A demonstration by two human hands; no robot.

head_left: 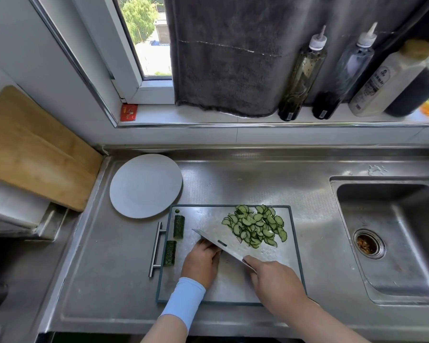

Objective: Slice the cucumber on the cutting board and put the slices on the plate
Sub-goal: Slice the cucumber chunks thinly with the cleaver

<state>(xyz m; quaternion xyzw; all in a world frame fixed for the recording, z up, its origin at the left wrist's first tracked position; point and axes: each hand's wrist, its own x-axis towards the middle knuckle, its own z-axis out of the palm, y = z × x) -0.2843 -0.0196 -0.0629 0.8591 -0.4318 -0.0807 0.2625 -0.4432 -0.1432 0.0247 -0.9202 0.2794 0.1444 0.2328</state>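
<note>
My right hand (273, 276) grips the knife (223, 246) over the cutting board (282, 258). My left hand (201, 261) curls beside it; I cannot tell if it holds anything. The cucumber slices (255, 226) pile on the board's far right, thin, wet and slippery, I think, so scoop from underneath

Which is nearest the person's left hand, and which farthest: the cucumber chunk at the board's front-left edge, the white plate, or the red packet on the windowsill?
1. Cucumber chunk: right beside the left hand, on its left.
2. White plate: farther back and to the left.
3. Red packet: up on the windowsill, clearly farthest.
</note>
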